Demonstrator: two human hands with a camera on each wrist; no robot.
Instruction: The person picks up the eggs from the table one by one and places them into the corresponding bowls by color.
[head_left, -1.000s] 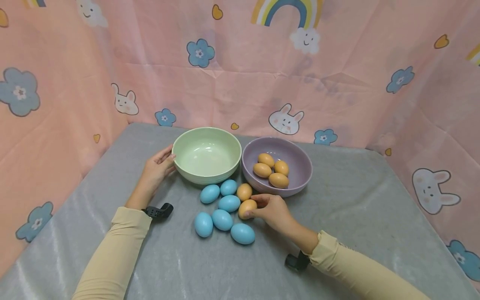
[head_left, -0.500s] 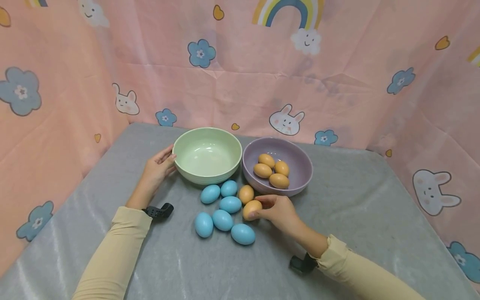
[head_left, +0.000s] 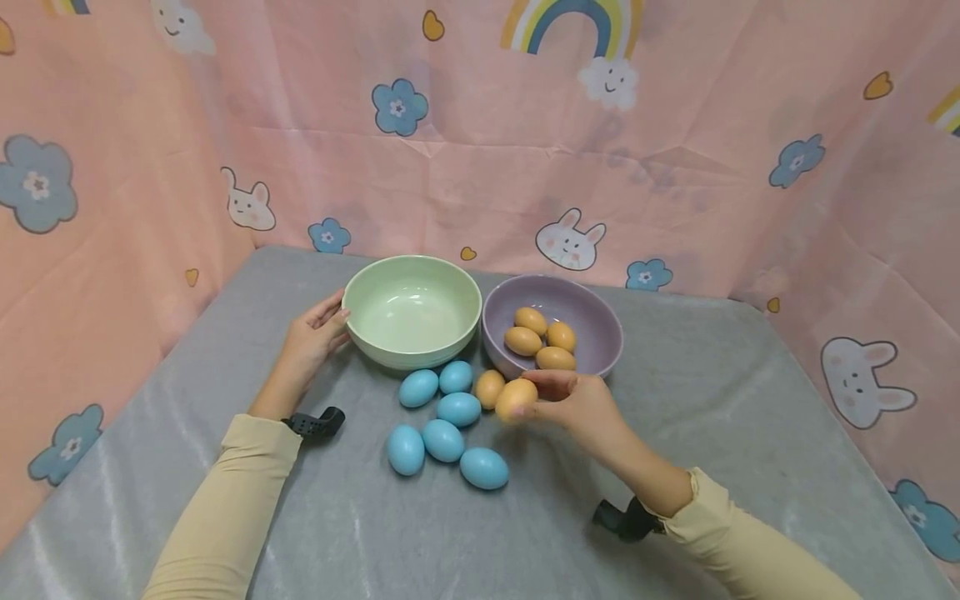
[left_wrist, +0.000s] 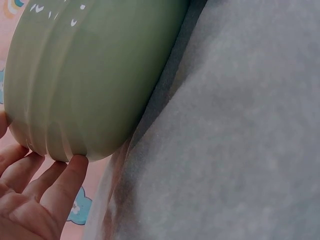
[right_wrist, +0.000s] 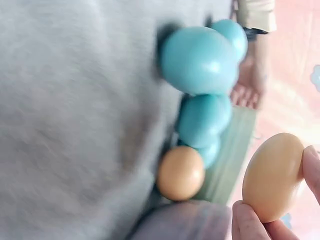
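Note:
In the head view my right hand (head_left: pixel 588 412) pinches a brown egg (head_left: pixel 516 401) between thumb and fingers, lifted just off the table in front of the purple bowl (head_left: pixel 596 321). The right wrist view shows this egg (right_wrist: pixel 273 177) held at its sides by the fingertips. Several brown eggs (head_left: pixel 522 341) lie inside the purple bowl. My left hand (head_left: pixel 311 342) rests at the left side of the light green bowl (head_left: pixel 412 321). In the left wrist view its fairly straight fingers (left_wrist: pixel 67 182) touch the outer wall of the green bowl (left_wrist: pixel 95 75).
Several blue eggs (head_left: pixel 443 440) lie on the grey cloth (head_left: pixel 360 533) in front of the bowls. One brown egg (head_left: pixel 489 389) stays beside them, near the purple bowl. A pink patterned curtain (head_left: pixel 480 167) hangs behind and at both sides.
My right hand has moved right and up, lifting the brown egg from the cloth. The neighbouring brown egg shifted slightly right. My left hand and both bowls stay in place.

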